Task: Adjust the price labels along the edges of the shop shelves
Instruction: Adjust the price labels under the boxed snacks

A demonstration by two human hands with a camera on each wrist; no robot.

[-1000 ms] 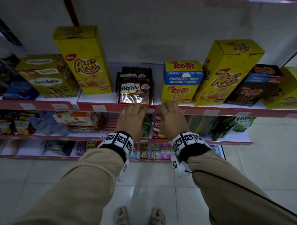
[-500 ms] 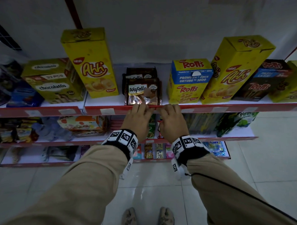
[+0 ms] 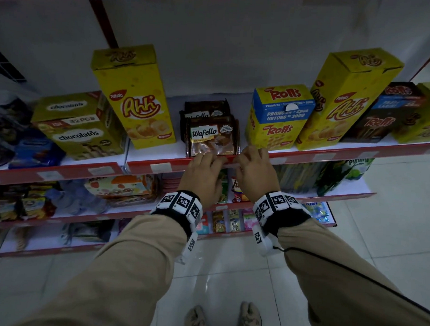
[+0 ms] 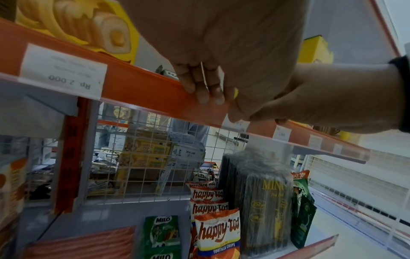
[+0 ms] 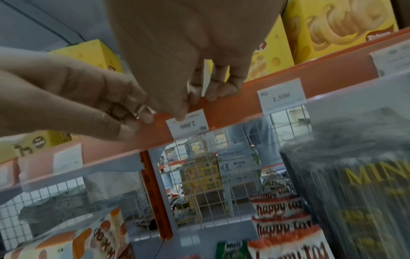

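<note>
Both hands sit side by side at the middle of the head view. The left hand (image 3: 203, 173) curls its fingers over the red shelf edge (image 3: 144, 166), thumb beneath, seemingly to steady the strip. The right hand (image 3: 255, 172) hooks its fingers over the same edge, its thumb pressing the upper corner of a small upside-down price label (image 5: 187, 124) reading 2.000, probably to work it free. Directly above stands the Wafello pack (image 3: 211, 138); another label (image 5: 281, 95), reading 1.500, sits upright further right.
</note>
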